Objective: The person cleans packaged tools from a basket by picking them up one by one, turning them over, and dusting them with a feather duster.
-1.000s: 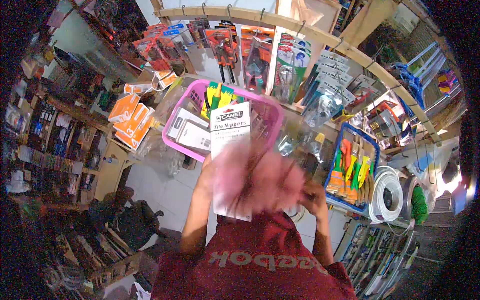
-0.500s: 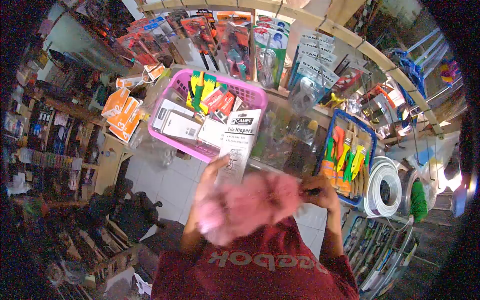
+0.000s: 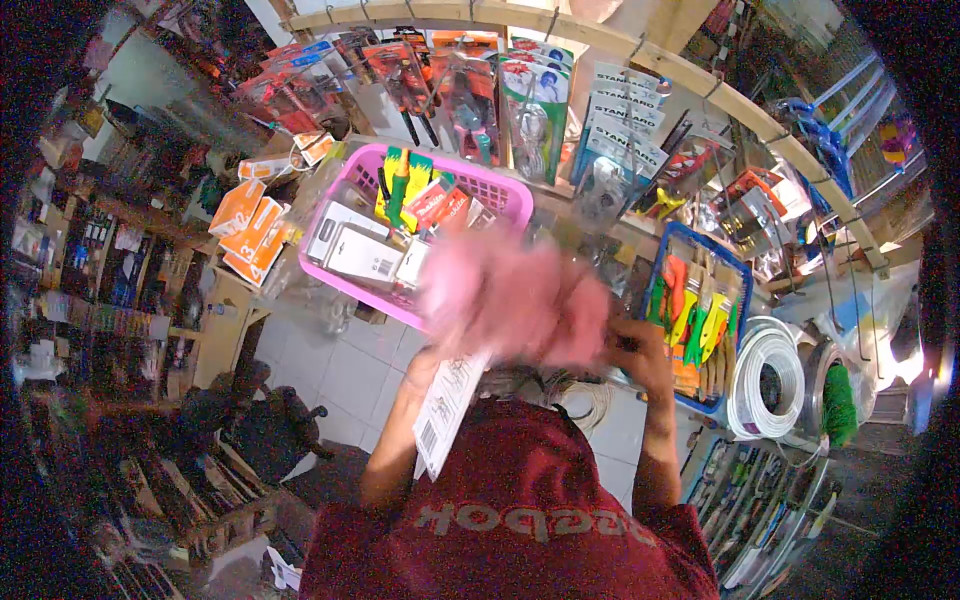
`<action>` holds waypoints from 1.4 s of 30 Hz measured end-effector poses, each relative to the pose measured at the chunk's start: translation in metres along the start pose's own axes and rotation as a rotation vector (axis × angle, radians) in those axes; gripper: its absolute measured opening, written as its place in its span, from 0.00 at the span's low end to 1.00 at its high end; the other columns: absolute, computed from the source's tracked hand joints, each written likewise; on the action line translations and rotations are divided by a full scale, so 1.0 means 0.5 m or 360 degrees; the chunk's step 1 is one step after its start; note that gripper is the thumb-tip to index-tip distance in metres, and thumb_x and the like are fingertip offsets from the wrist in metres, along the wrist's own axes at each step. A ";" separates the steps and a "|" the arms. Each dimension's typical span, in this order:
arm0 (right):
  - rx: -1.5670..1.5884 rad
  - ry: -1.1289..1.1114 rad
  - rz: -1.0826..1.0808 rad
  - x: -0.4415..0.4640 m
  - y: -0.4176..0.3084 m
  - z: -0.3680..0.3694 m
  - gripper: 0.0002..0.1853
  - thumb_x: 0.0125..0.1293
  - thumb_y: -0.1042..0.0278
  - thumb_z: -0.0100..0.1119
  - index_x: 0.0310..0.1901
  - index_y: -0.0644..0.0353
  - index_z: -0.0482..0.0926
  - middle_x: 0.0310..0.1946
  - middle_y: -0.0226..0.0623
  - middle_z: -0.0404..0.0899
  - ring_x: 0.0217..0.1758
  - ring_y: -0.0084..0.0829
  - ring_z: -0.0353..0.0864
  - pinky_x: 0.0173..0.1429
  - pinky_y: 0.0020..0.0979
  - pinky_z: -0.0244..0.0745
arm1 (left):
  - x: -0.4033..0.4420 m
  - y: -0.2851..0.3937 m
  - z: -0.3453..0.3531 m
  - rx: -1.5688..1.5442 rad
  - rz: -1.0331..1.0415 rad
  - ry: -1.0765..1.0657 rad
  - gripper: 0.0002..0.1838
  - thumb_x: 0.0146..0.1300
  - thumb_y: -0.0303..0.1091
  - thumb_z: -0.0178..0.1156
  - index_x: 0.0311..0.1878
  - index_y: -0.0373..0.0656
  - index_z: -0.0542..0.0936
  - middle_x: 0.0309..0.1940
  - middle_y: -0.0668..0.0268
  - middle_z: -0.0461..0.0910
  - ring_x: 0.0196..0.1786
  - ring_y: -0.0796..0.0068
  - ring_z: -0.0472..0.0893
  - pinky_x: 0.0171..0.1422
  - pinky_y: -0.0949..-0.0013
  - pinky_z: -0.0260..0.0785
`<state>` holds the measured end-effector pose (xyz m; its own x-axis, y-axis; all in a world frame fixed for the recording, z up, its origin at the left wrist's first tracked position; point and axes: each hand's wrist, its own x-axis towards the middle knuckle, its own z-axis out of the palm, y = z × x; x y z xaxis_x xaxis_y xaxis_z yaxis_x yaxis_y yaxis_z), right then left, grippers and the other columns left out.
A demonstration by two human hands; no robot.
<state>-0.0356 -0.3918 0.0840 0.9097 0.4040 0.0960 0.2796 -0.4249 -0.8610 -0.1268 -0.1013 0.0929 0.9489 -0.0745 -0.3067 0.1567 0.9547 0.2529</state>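
Note:
My left hand (image 3: 424,368) grips a white packaging card (image 3: 447,415), which hangs tilted with its lower end against the dark red shirt. A barcode and small drawings show on its face. My right hand (image 3: 642,356) is closed around the dark handle of a pink fluffy duster (image 3: 515,300), smeared by motion. The duster lies across the space between both hands and covers the card's upper end. Behind it, a pink plastic basket (image 3: 322,268) contains boxed items, a red Makita packet (image 3: 432,203) and yellow-green gloves (image 3: 398,190).
To the right stands a blue basket (image 3: 655,262) of paintbrushes, beside a coil of white cable (image 3: 742,385). Packaged tools (image 3: 470,110) hang at the back under a wooden rail (image 3: 600,35). Orange boxes (image 3: 255,238) sit left of the pink basket.
The duster has swung up and forward, over the pink basket's near corner. The Tile Nippers card has tipped downward in my left hand, its lower end now towards the shirt.

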 end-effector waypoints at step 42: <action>-0.0169 -0.0068 -0.0188 -0.032 -0.130 0.182 0.11 0.37 0.80 0.65 0.27 0.66 0.78 0.27 0.42 0.80 0.29 0.36 0.79 0.36 0.29 0.72 | 0.078 0.333 0.027 0.0299 0.0661 0.0269 0.21 0.68 0.37 0.47 0.59 0.34 0.67 0.53 0.56 0.74 0.52 0.61 0.76 0.57 0.59 0.69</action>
<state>-0.0964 -0.2970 0.0929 0.8552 0.4896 0.1701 0.4168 -0.4547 -0.7871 -0.0602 0.0506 0.1357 0.8863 0.3643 -0.2859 -0.1640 0.8242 0.5420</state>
